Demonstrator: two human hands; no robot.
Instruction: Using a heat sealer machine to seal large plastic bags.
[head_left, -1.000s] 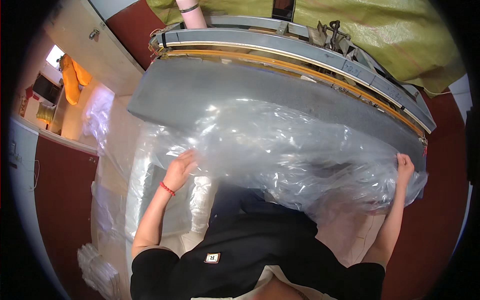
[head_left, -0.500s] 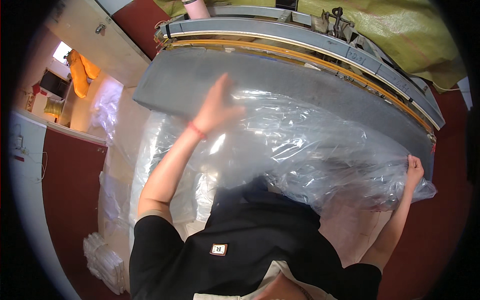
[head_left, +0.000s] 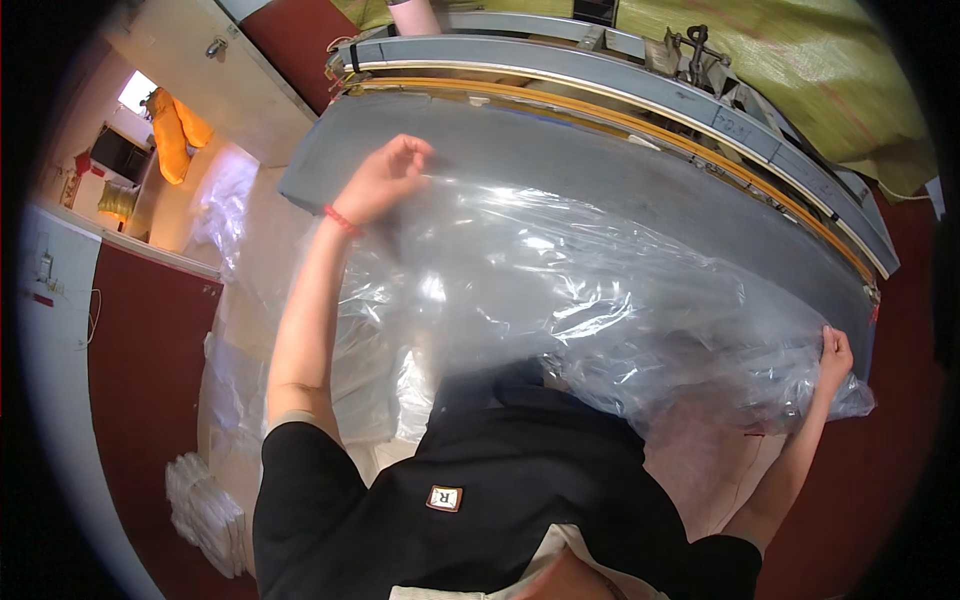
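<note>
Clear, creased, glossy plastic film [head_left: 650, 290] is lying across the grey worktop [head_left: 560, 150]. The left hand [head_left: 378, 186] is curling near its upper-left edge, grip contents indiscernible; the right hand [head_left: 836, 360] is pinching its right edge.

- The place seems to be a small workshop, because a long counter [head_left: 620, 165] with grey top takes much of the room.
- Behind it stands a metal frame [head_left: 560, 62], with an orange strip [head_left: 600, 113] along the front and a rusty clamp [head_left: 695, 55].
- Clear film [head_left: 500, 310] covers part of the counter in a wide sheet; more is stacked in a pile [head_left: 207, 515], lower left.
- A green woven sheet [head_left: 790, 90] hangs behind the frame.
- The walls [head_left: 145, 390] are plain, red-brown below.
</note>
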